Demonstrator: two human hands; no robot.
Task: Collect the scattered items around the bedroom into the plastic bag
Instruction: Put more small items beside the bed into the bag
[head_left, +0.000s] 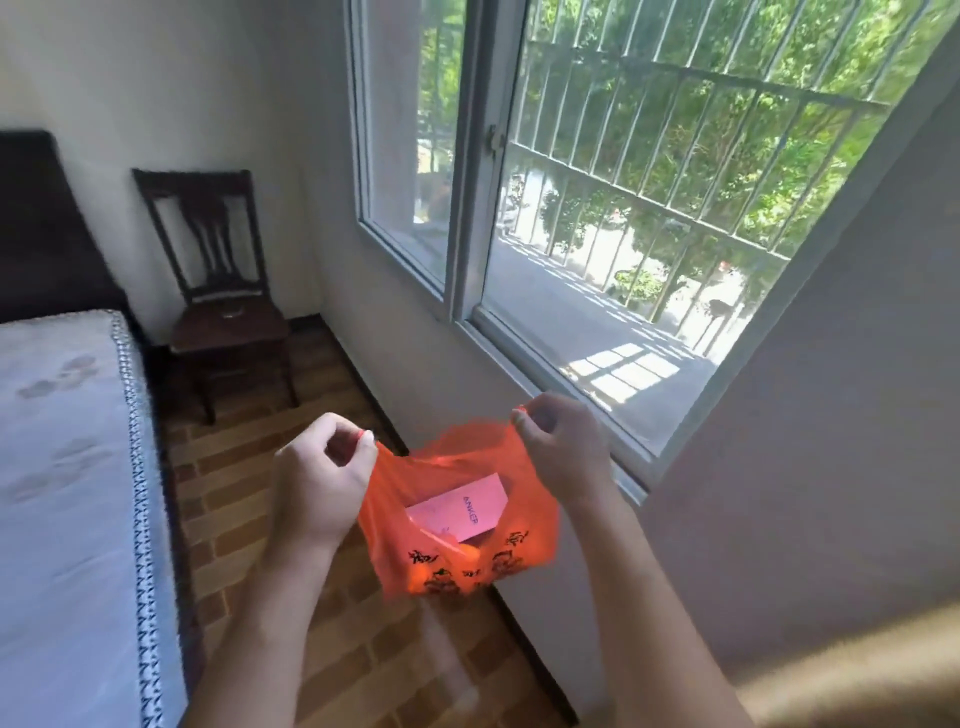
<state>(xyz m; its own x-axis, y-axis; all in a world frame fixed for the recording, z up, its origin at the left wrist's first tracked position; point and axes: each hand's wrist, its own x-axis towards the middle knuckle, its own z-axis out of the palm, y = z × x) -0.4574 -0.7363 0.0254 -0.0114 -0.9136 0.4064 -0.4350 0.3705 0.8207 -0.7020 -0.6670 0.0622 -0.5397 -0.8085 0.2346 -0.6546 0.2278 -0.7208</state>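
Bright sun comes in through the window (597, 218). The bars (675, 156) make striped shadows on the ledge. The bed (62, 493) side is darker. Edges look bent and blurry.

Sunlit barred window (649, 208), dark wooden chair (218, 291), mattress (62, 467), brick-patterned floor (249, 467).

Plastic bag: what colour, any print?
Orange plastic bag, black printed characters near the bottom; head view.
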